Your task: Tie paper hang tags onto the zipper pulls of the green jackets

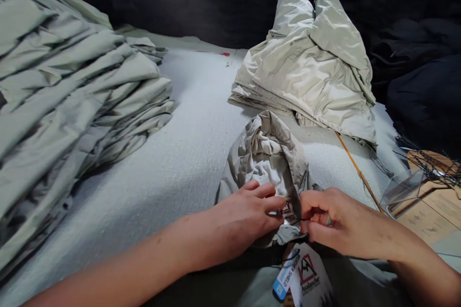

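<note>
A light grey-beige jacket (230, 180) lies in front of me, its hood standing up and its inner neck facing me. My left hand (248, 218) holds the neck beside a small printed label (287, 209), its fingers bent over the fabric. Close by on the right, my right hand (331, 218) is pinched at the neck edge. A thin black string shows at its fingertips, though the fingers partly hide it. Below both hands hang a white Avalanche tag (311, 276) and a blue Weather Shield tag (284, 278), lying against the darker lower part of the garment.
A large pile of grey-green garments (82, 81) fills the left side. Folded beige garments (306, 67) are stacked behind the jacket. On the right lie brown tags with black strings (421, 206) and an orange strip (360, 172). White cloth (194, 139) covers the table.
</note>
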### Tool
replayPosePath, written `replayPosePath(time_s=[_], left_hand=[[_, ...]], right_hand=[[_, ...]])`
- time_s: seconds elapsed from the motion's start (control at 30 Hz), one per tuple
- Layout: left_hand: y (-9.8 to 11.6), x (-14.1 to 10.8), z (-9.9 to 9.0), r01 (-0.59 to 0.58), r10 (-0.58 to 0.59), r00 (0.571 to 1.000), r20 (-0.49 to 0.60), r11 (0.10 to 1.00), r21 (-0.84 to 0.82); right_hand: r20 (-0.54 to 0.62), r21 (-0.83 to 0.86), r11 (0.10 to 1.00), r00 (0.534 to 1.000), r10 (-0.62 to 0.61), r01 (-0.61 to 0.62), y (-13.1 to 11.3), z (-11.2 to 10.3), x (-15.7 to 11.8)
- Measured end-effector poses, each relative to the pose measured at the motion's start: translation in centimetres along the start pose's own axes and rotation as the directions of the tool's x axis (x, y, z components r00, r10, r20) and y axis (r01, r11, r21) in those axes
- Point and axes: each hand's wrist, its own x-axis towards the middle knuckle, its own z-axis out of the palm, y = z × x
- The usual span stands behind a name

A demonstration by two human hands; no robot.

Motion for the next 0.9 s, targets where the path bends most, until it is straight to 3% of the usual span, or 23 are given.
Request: replayPosePath(time_s=[0.1,0.2,0.33,0.47,0.57,0.67,0.9], left_hand=[[-0.4,-0.1,-0.4,-0.033,0.040,0.998,0.058,0.991,-0.128],[-0.9,-0.1,-1.1,0.009,0.012,0.997,0.079,0.966,-0.258],[-1.2,0.4,-1.1,0.177,-0.179,0.983,0.030,0.913,-0.367],[-0.9,1.1,0.2,0.370,-0.369,0.929,0.039,0.911,-0.183],[-0.6,1.5,1.0,0.439,-0.440,0.898,-0.024,0.898,-0.035],[-0.8,1.7,1.6,0.441,-0.446,0.891,-0.083,0.894,-0.073],[-2.1,2.7,2.3,0.449,-0.466,0.882,-0.069,0.876,-0.177]], right_hand=[[-0.124,-0.006,1.000,0.992,-0.021,0.021,0.2,0.0,0.5],[-0.267,-0.038,0.999,0.963,-0.041,0.032,0.9,0.0,1.5],[-0.325,-0.090,0.996,0.944,-0.051,0.022,2.1,0.2,2.6],[-0.338,-0.121,0.992,0.939,-0.071,0.032,2.7,0.5,3.0],[-0.378,-0.145,0.988,0.919,-0.113,0.061,2.8,0.7,3.2],[-0.410,-0.144,0.987,0.903,-0.131,0.078,2.9,0.9,3.4],[-0.423,-0.146,0.987,0.898,-0.123,0.067,3.0,1.0,3.8]])
